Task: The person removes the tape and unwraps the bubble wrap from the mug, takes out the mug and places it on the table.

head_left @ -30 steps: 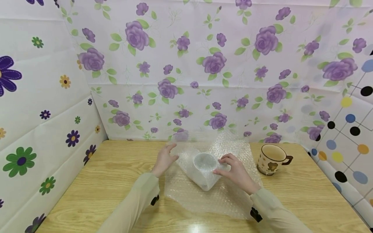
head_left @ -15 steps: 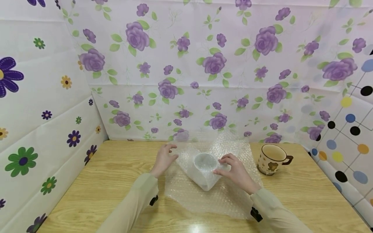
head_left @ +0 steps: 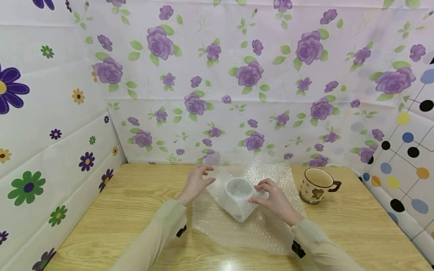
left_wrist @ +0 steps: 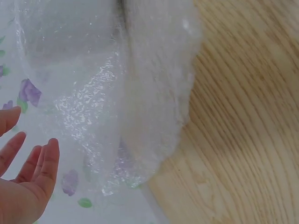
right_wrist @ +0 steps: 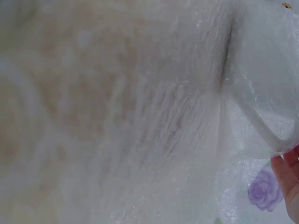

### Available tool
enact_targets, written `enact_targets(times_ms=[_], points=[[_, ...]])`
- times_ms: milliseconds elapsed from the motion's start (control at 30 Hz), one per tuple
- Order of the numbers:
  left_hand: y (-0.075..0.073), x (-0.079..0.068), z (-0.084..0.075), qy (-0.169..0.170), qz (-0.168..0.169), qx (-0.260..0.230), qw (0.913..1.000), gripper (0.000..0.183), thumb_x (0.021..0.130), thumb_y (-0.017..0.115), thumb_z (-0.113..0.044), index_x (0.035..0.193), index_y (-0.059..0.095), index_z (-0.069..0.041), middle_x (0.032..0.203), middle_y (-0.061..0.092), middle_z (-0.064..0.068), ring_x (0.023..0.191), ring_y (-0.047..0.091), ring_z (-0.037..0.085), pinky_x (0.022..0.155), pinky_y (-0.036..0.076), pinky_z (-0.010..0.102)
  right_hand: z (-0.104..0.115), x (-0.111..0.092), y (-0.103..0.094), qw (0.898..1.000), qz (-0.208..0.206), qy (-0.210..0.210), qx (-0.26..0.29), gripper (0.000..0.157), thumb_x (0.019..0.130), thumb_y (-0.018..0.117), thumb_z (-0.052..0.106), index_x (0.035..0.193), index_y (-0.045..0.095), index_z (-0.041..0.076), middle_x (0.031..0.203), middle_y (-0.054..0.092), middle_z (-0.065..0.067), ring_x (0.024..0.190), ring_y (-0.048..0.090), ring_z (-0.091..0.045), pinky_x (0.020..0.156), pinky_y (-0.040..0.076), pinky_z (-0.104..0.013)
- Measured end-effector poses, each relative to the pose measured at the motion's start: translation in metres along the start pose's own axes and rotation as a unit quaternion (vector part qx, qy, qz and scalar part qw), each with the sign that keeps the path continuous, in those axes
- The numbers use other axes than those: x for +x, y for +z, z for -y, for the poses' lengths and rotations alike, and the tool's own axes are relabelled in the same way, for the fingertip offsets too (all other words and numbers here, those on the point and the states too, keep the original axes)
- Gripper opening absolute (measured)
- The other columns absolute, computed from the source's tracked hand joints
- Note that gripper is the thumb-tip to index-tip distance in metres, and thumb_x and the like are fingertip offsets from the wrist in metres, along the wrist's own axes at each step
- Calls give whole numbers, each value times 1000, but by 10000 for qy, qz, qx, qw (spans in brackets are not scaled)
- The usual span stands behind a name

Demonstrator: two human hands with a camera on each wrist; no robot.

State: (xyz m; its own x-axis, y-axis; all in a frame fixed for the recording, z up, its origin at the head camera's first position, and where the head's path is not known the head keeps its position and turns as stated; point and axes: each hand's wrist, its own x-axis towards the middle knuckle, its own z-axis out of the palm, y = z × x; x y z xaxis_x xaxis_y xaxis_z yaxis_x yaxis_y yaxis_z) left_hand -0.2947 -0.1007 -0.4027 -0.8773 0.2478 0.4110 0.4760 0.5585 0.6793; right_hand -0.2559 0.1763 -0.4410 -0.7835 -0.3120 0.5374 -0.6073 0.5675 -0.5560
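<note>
A white cup (head_left: 239, 187) stands tilted in the middle of a sheet of clear bubble wrap (head_left: 220, 229), its round mouth facing up and a layer of the wrap folded around it. My right hand (head_left: 277, 201) pinches the cup's right side between thumb and fingers, wrap included. In the right wrist view, only part of that hand (right_wrist: 290, 182) shows, at the right edge against the wrapped cup. Over the sheet's left side hovers my left hand (head_left: 196, 182), fingers spread and apart from the cup. The left wrist view has the crinkled wrap (left_wrist: 93, 116) beside those fingers.
To the right of the wrap stands a cream mug (head_left: 315, 188) with a bear picture and a brown handle. The wooden table (head_left: 135, 210) ends at a rose-patterned cloth (head_left: 217, 75) behind, with printed cloths at both sides. The wrap's far edge lies against the back cloth.
My left hand has moved a little to the right, closer to the cup, over the wrap's left part. The right hand and the cup stay in place.
</note>
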Motion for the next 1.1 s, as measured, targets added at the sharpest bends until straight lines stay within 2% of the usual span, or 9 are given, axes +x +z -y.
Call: enact_targets(times_ms=[167, 333, 433, 600, 833, 1100], points=[[3, 1, -7, 192, 148, -113, 9996, 29, 78, 71, -6, 105, 61, 1, 107, 52, 14, 90, 54, 29, 71, 49, 34, -1, 0, 0, 10000, -7, -55, -50, 42, 67, 79, 32, 92, 66, 0, 95, 54, 1, 85, 54, -17, 74, 48, -34], [8, 1, -12, 399, 464, -432, 9972, 31, 78, 71, -4, 106, 60, 3, 108, 52, 12, 92, 53, 32, 68, 50, 27, -2, 1, 0, 9999, -25, -145, -80, 43, 68, 79, 33, 92, 66, 0, 95, 54, 0, 85, 54, -16, 74, 48, -34], [11, 0, -15, 510, 600, -439, 9959, 31, 78, 71, -4, 107, 60, 2, 107, 53, 11, 91, 53, 31, 68, 50, 26, -3, 1, 1, 9998, -33, -177, -80, 43, 67, 79, 33, 92, 66, 0, 94, 54, 0, 84, 54, -16, 74, 48, -34], [14, -1, -19, 545, 837, -450, 9940, 34, 78, 72, -7, 109, 60, 0, 105, 51, 14, 92, 51, 30, 70, 50, 31, -5, 0, 2, 9999, -35, -133, -82, 43, 67, 79, 34, 92, 66, 1, 94, 54, 2, 84, 54, -15, 73, 48, -33], [19, -3, -16, 525, 1143, -676, 9897, 37, 79, 71, -7, 112, 58, 0, 107, 49, 14, 96, 48, 32, 74, 49, 41, -5, 1, 2, 9997, -69, -214, -70, 42, 68, 79, 33, 92, 66, 1, 94, 54, 1, 84, 54, -16, 72, 48, -34], [26, -6, -15, 493, 1262, -643, 9887, 37, 80, 70, -8, 113, 58, 0, 109, 48, 11, 98, 47, 33, 74, 49, 35, -5, 0, 1, 9998, -42, -184, -53, 40, 68, 79, 32, 91, 66, 2, 94, 54, 2, 84, 53, -16, 72, 48, -34]])
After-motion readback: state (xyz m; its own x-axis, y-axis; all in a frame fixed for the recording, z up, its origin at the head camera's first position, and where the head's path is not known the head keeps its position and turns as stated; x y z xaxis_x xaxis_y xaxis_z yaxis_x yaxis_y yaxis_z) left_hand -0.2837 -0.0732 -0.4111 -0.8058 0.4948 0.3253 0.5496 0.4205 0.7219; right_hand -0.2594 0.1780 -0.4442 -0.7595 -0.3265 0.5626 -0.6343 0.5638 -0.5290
